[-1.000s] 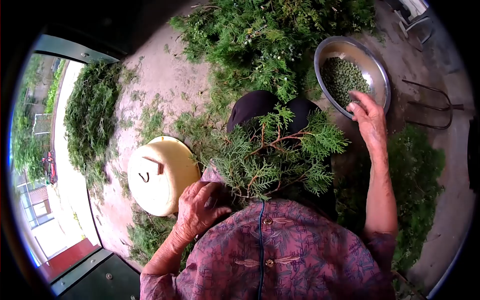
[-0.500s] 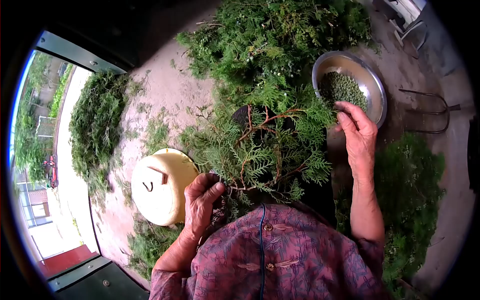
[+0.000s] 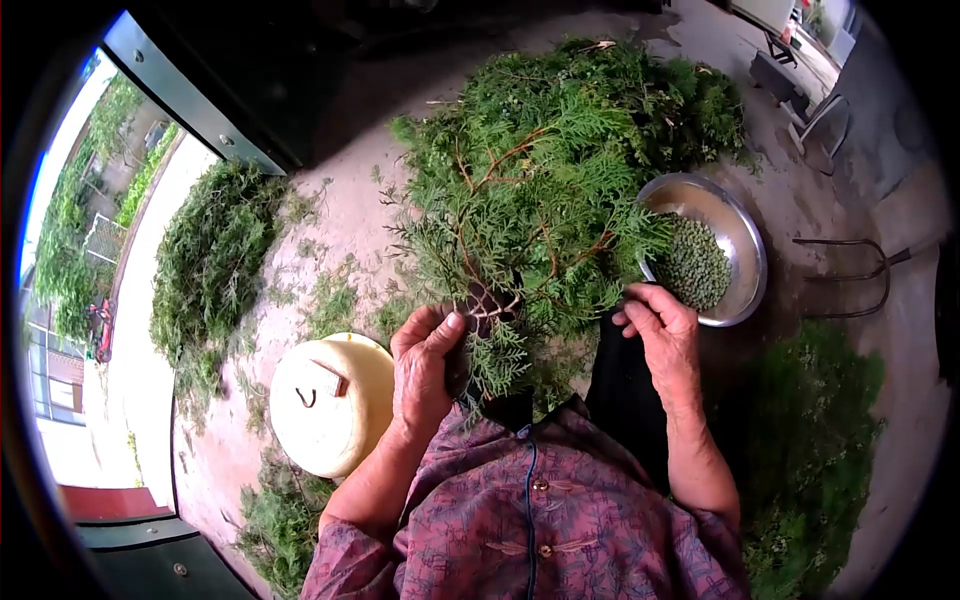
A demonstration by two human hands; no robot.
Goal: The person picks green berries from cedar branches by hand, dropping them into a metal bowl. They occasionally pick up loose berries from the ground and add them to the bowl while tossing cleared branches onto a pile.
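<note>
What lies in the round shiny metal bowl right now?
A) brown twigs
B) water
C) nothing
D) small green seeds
D: the round shiny metal bowl holds a heap of small green seeds just beyond the right hand; the left hand grips a green leafy branch.

**Branch raised, right hand off the bowl**

The right hand (image 3: 660, 335) has left the green seeds (image 3: 695, 265) in the metal bowl (image 3: 720, 205) and now sits at the right edge of the cypress branch (image 3: 520, 210), just beside the bowl's rim. The left hand (image 3: 425, 365) has risen from the lap, its grip closed on the stem. The branch now stands higher and farther forward.
</note>
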